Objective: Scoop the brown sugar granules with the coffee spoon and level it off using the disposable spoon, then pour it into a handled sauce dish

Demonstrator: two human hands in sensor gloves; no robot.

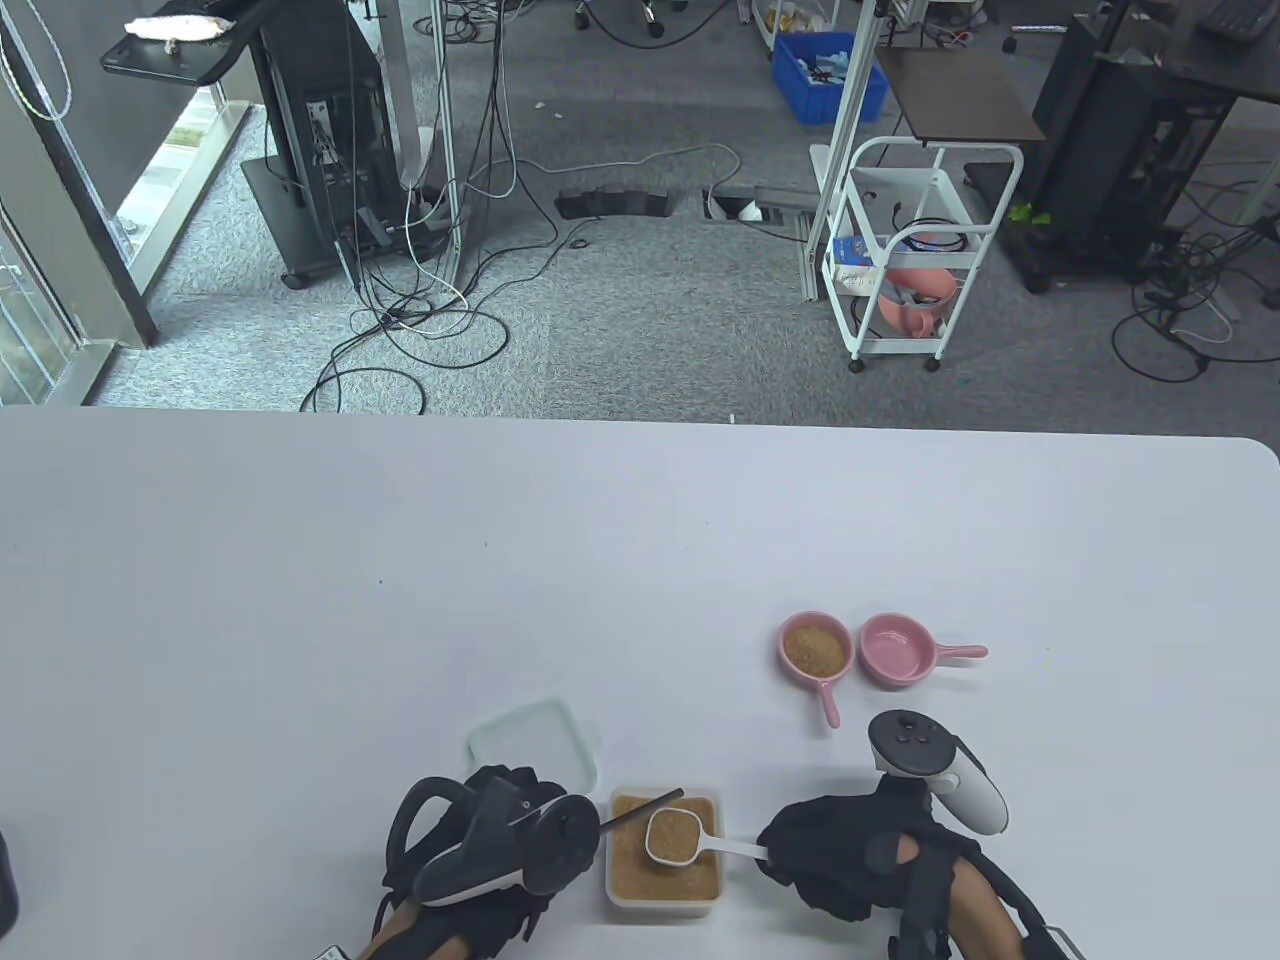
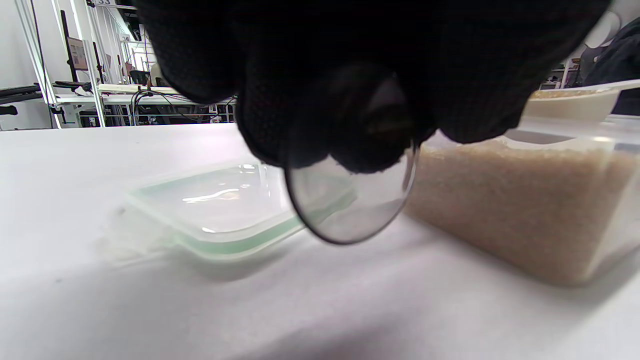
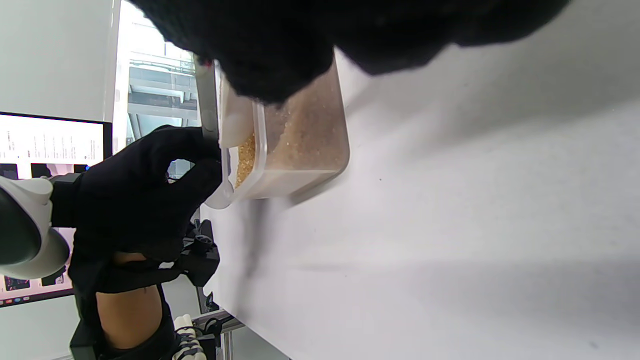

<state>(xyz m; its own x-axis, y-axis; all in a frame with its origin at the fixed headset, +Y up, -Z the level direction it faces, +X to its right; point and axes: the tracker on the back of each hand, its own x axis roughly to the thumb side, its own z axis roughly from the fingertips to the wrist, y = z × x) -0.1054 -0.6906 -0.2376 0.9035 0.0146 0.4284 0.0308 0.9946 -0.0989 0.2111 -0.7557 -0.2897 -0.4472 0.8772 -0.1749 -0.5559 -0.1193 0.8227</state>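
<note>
My right hand grips the sugar-filled spoon over the tub; my left hand pinches the clear spoon. Lid at ten o'clock, two pink dishes at one.

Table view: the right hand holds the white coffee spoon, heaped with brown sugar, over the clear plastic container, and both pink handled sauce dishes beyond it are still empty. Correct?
Not quite. In the table view only the right-hand pink handled sauce dish is empty; the left-hand pink dish already holds brown sugar. The rest stands: the right hand holds the white coffee spoon, full of sugar, over the clear plastic container.
</note>
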